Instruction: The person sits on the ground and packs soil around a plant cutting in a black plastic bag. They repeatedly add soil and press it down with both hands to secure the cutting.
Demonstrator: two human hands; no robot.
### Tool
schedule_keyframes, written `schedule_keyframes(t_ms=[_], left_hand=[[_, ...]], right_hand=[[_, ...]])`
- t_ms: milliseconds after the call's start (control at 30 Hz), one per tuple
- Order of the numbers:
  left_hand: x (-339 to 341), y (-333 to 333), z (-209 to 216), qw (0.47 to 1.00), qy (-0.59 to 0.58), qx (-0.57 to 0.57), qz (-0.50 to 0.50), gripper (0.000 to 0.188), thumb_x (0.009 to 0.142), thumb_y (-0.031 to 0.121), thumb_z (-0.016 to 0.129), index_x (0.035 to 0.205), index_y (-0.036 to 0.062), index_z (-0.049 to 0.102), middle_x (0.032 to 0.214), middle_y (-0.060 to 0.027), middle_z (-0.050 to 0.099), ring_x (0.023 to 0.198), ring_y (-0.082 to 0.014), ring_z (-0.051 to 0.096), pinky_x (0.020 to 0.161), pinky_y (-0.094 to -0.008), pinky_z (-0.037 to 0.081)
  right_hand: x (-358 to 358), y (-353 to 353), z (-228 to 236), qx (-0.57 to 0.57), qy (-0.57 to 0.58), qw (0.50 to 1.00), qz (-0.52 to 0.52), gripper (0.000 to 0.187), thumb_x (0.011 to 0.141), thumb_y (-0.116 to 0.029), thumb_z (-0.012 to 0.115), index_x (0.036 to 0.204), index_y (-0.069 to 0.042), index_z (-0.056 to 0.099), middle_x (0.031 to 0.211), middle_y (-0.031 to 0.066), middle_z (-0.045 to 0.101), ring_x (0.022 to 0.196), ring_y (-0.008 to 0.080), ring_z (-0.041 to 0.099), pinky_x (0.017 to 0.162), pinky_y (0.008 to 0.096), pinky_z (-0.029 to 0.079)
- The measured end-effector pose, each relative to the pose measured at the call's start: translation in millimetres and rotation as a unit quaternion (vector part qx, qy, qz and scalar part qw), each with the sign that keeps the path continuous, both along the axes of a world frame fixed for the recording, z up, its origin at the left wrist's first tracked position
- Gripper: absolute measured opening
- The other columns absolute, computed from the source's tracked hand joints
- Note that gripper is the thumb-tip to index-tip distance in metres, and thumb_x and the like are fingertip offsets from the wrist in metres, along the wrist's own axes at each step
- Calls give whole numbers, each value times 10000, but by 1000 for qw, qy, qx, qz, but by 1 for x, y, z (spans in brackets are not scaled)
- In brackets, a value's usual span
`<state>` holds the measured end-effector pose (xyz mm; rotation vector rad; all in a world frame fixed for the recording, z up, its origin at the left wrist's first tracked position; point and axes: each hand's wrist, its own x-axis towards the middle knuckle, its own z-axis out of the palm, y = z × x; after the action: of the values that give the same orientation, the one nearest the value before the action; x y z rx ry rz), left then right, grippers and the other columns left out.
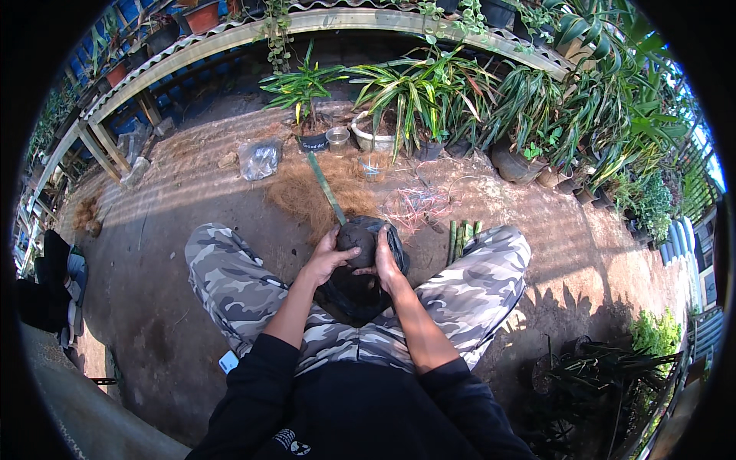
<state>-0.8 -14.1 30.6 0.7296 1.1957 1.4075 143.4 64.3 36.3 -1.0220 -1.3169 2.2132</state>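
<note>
Between my two hands, above my lap, is a rounded lump of dark soil. A long, narrow green stem or leaf cutting slants up and away from the lump's far left side. My left hand cups the lump from the left, its thumb lying across the front. My right hand presses on the right side with its fingers reaching underneath. A black plastic bag lies open below and around my hands, with dark material in it.
Beyond my hands lie brown fibre, a tangle of red and white strings and a clear plastic bag. Several green cut pieces rest by my right knee. Potted plants line the far side, near a clear cup.
</note>
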Motion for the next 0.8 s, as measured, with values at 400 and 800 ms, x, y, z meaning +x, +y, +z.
schedule_keyframes(t_ms=[400, 800], left_hand=[[-2, 0, -1, 999, 4, 23, -22, 847, 703, -83, 753, 1426, 88, 345, 1291, -68, 528, 1175, -190, 546, 971, -338, 484], [2, 3, -3, 993, 106, 43, 26, 929, 668, -65, 777, 1461, 94, 322, 1317, -63, 516, 1188, -190, 532, 1000, -351, 448]], right_hand=[[2, -6, 15, -3, 43, 999, 24, 970, 859, -796, 69, 1438, -84, 384, 1328, 150, 527, 1150, 279, 581, 836, 415, 572], [-1, -6, 8, 2, 67, 997, 27, 925, 873, -783, 69, 1440, -117, 371, 1337, 120, 523, 1174, 255, 555, 808, 417, 561]])
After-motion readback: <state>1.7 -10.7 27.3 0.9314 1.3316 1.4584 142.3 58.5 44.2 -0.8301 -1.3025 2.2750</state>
